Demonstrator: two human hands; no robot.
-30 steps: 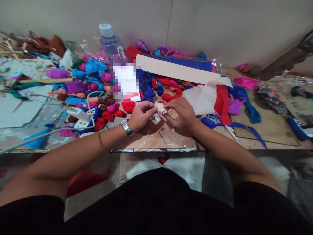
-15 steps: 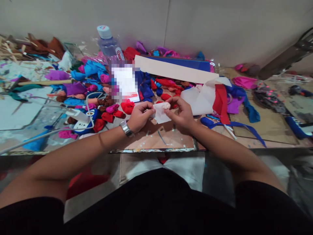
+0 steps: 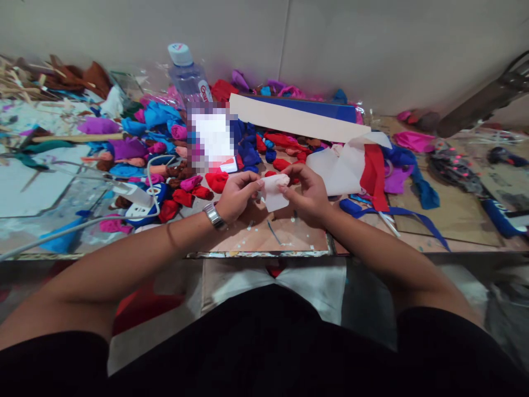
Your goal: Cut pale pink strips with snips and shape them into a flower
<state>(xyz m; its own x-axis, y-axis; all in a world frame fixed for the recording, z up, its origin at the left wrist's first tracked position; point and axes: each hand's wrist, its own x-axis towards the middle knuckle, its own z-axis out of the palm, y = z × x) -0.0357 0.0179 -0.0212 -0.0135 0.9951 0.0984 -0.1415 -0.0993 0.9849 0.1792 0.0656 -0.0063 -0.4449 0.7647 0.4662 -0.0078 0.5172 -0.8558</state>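
Between my two hands is a strip of pale crepe paper point(image 3: 276, 199), gathered into a small roll at its upper right. My left hand point(image 3: 240, 194), with a metal watch point(image 3: 214, 215) at the wrist, pinches the strip's left edge between thumb and finger. Thumb and fingers of my right hand point(image 3: 306, 190) close on the rolled end. Just left of my left hand lies a red crumpled bud point(image 3: 217, 181) of paper. A larger pale sheet point(image 3: 336, 168) rests to the right of my right hand, partly beneath a red strip point(image 3: 374, 173).
A plastic bottle point(image 3: 188, 80) and a lit phone point(image 3: 212, 138) stand behind my left hand among many coloured paper pieces. At the left a white cable point(image 3: 95, 223) crosses to a power strip point(image 3: 142, 209). A long cream board point(image 3: 297, 118) lies at the back; a blue strip point(image 3: 409, 212) curls at right.
The pale strip's loose part hangs slightly differently, its lower edge a little further down. Both hands keep their grip and have barely moved.
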